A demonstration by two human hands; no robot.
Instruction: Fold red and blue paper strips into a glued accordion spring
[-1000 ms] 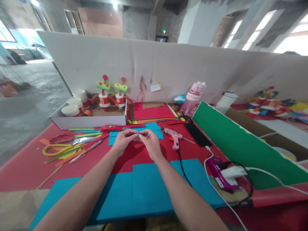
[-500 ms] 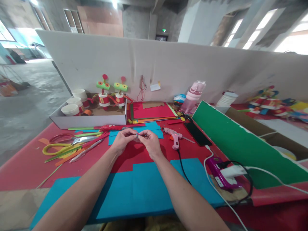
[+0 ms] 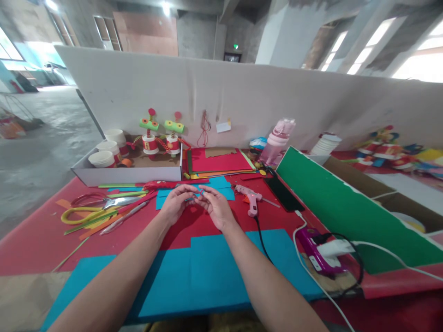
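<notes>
Both hands meet above the red tabletop, just in front of some blue paper [image 3: 221, 183]. Between the fingertips is a tiny thin strip [image 3: 200, 191] with blue showing; most of it is covered, and its kind is hard to tell. My left hand [image 3: 177, 203] pinches its left side with thumb and forefinger, the other fingers curled. My right hand [image 3: 216, 207] holds it from the right, thumb and forefinger closed. A pink glue gun [image 3: 254, 198] lies to the right of my right hand.
Scissors [image 3: 121, 201], paper strips and a pen [image 3: 124, 217] lie left. Behind stands a white box [image 3: 128, 175] with cups and paper figures. A phone [image 3: 284, 192], purple power strip [image 3: 316, 253], cables and green-sided box [image 3: 346, 207] sit right. Blue sheets [image 3: 214, 272] cover the front edge.
My fingers have shifted around the small strip. The right hand has turned a little, and its lower fingers now show more beneath the thumb. Everything else on the table stays put.
</notes>
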